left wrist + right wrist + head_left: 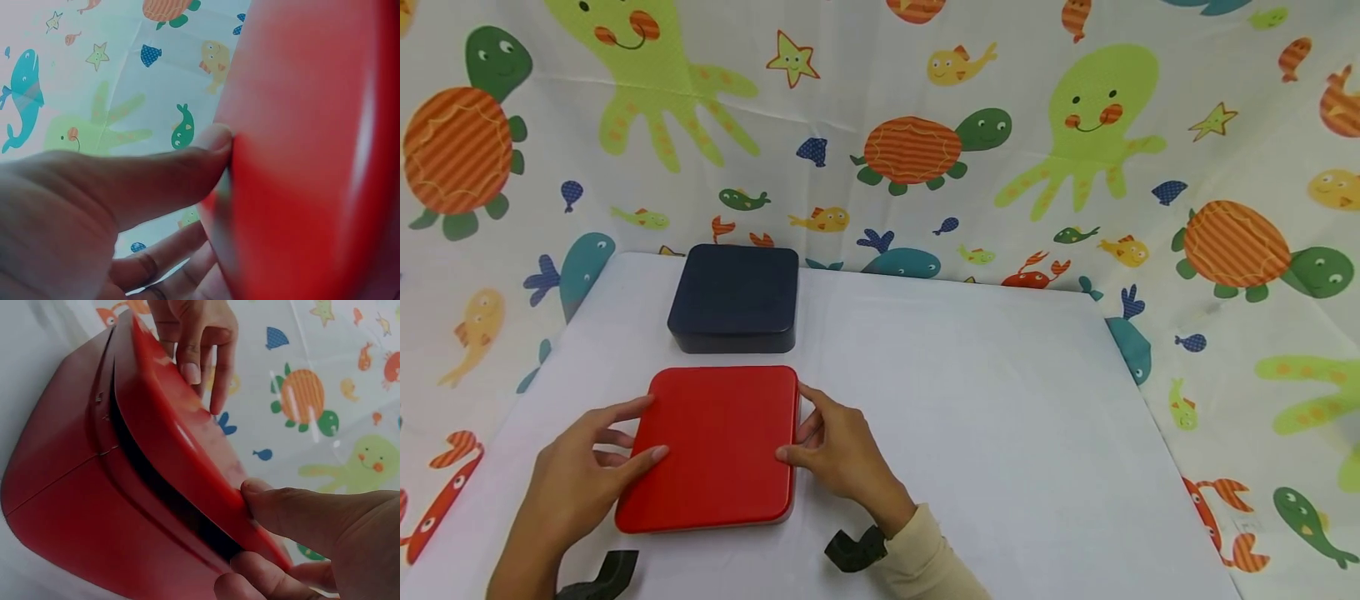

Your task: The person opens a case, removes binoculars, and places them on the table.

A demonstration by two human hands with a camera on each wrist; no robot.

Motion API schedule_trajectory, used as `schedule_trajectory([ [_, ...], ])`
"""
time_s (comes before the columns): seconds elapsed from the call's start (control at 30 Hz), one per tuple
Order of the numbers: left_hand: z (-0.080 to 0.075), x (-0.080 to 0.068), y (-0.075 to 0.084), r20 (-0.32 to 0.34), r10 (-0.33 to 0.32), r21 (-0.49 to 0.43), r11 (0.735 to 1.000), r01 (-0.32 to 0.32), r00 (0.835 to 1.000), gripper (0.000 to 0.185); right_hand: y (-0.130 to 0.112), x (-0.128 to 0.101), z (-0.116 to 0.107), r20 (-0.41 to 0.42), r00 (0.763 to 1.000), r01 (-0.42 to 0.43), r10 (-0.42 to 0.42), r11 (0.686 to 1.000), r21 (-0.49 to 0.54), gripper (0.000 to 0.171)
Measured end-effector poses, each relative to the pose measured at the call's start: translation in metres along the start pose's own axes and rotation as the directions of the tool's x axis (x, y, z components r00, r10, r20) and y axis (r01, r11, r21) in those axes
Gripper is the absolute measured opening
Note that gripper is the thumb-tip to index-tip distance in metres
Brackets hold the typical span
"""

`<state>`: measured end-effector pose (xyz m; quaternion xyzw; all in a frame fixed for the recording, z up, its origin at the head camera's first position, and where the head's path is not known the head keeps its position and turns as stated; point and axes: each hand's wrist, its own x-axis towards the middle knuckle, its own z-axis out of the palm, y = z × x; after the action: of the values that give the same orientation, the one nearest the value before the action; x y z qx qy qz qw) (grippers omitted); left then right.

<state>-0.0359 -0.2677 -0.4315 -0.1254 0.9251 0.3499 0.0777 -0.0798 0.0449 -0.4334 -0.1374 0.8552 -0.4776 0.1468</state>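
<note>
Gripping the red tin (pixel 715 446) at both sides on the white table (pixel 985 400), left hand (pixel 576 475) and right hand (pixel 838 454) pinch its lid, dark gap showing, so lid-lifting seems underway; next needs an even upward pull, navy box (pixel 735 297) behind.

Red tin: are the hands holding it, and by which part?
Yes. Both hands grip the red tin by its lid's side edges: left hand on its left edge, right hand on its right.

The red box (pixel 312 156) is blurred and cut off in the left wrist view, hiding the fingers (pixel 162 259) beneath.
</note>
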Motion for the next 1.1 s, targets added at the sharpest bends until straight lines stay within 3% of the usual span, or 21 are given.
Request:
schedule_trajectory([
  [0.23, 0.000, -0.004, 0.012, -0.034, 0.030, 0.009, 1.000, -0.029, 0.999, 0.093, -0.008, -0.006, -0.012, -0.025, 1.000, 0.009, -0.009, 1.000, 0.028, 0.084],
  [0.5, 0.009, -0.010, 0.031, -0.091, 0.096, -0.014, 0.995, -0.098, 0.991, 0.088, -0.006, -0.017, -0.024, -0.077, 0.997, -0.024, 0.029, 0.998, 0.061, 0.087],
  [0.73, 0.022, -0.009, 0.046, -0.156, 0.242, 0.033, 0.970, -0.239, 0.958, 0.079, 0.004, -0.025, -0.037, -0.125, 0.991, -0.029, 0.037, 0.998, 0.065, 0.085],
  [0.97, 0.035, -0.008, 0.063, -0.170, 0.282, 0.000, 0.958, -0.286, 0.944, 0.079, 0.016, -0.031, -0.052, -0.171, 0.985, -0.011, 0.020, 0.998, 0.056, 0.084],
  [1.1, 0.045, -0.007, 0.073, -0.209, 0.336, -0.016, 0.938, -0.346, 0.919, 0.078, 0.023, -0.035, -0.060, -0.197, 0.980, -0.005, 0.015, 0.999, 0.051, 0.083],
])
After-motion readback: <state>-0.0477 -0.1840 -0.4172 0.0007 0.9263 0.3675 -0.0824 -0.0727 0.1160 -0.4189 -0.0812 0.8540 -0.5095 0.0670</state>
